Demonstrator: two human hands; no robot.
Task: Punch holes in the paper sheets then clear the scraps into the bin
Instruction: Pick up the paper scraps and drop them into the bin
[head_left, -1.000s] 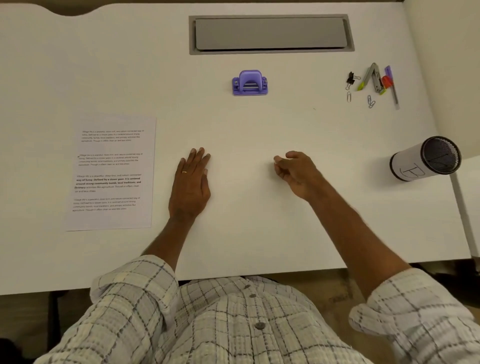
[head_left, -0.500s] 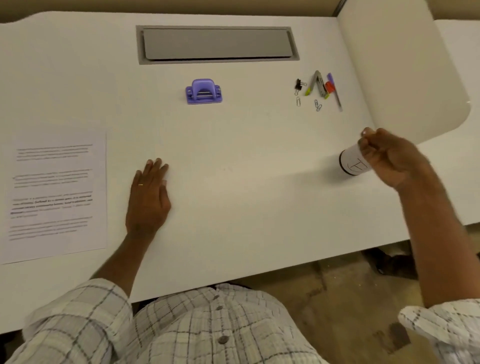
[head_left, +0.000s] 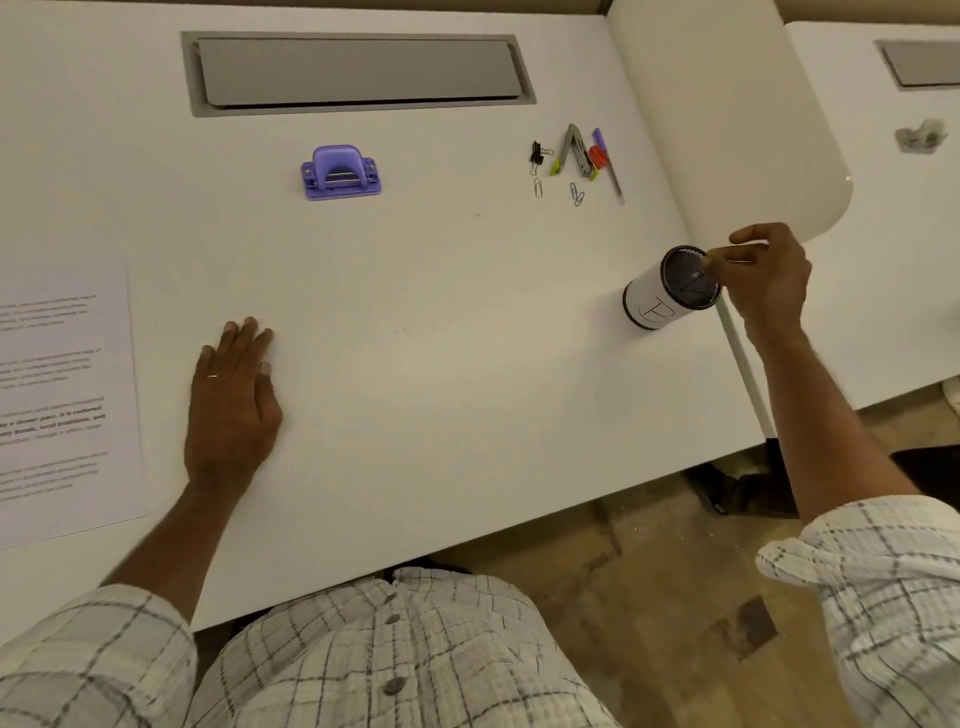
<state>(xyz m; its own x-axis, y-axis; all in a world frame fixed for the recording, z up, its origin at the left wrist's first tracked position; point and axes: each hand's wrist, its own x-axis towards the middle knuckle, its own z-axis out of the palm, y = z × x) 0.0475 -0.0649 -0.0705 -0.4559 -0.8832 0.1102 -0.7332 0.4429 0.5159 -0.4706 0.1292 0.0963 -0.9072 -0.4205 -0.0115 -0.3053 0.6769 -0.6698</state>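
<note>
The bin (head_left: 655, 304), a white-wrapped cylinder with a black mesh inside, stands near the table's right edge. My right hand (head_left: 769, 280) hovers over its mouth with thumb and fingertips bunched in a pinch; the scraps they hold are too small to make out. My left hand (head_left: 231, 400) lies flat on the white table (head_left: 441, 338), fingers straight. A printed paper sheet (head_left: 62, 405) lies at the far left, cut off by the frame. The purple hole punch (head_left: 340, 172) sits toward the back, in the middle.
A cluster of stationery (head_left: 576, 161) with a stapler, pens, a binder clip and paper clips lies at the back right. A grey cable flap (head_left: 358, 73) is set into the table's rear. A white divider panel (head_left: 727, 114) rises just behind the bin.
My right hand travelled from the table's middle to the right and now hangs over the bin's mouth. The view swung right. My left hand stayed flat in place.
</note>
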